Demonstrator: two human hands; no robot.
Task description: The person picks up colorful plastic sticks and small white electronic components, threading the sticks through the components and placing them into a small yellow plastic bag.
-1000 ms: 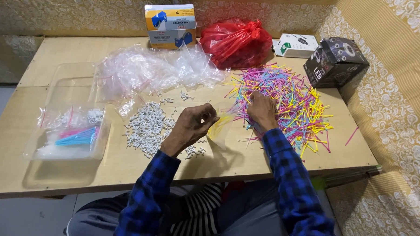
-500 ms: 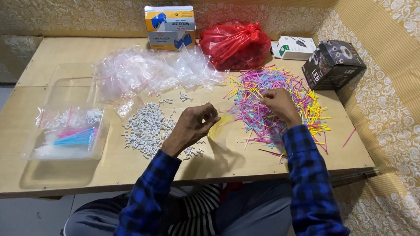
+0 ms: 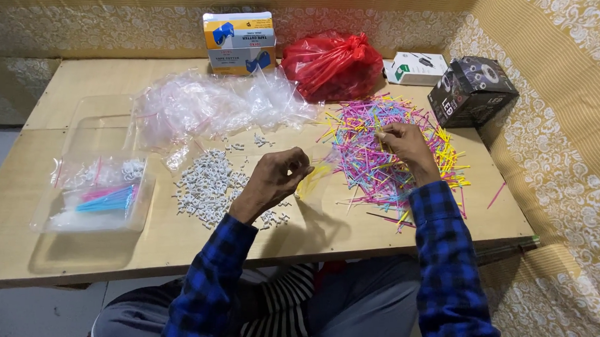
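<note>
On the wooden worktop [image 3: 78, 247], a clear plastic tub [image 3: 96, 194] of filled packets sits far left of the heap of small white clips [image 3: 203, 185]. Behind the clips lies a pile of clear bags [image 3: 209, 105]. Just right of the clips, the left hand [image 3: 273, 181] has its grip pinched closed on a small clear bag [image 3: 311, 177]. Further right, the right hand [image 3: 407, 147] rests on the spread of coloured sticks [image 3: 373, 158], fingertips closing on a few. A red bag [image 3: 330, 66] lies behind the sticks, a black box [image 3: 472, 91] at their right.
</note>
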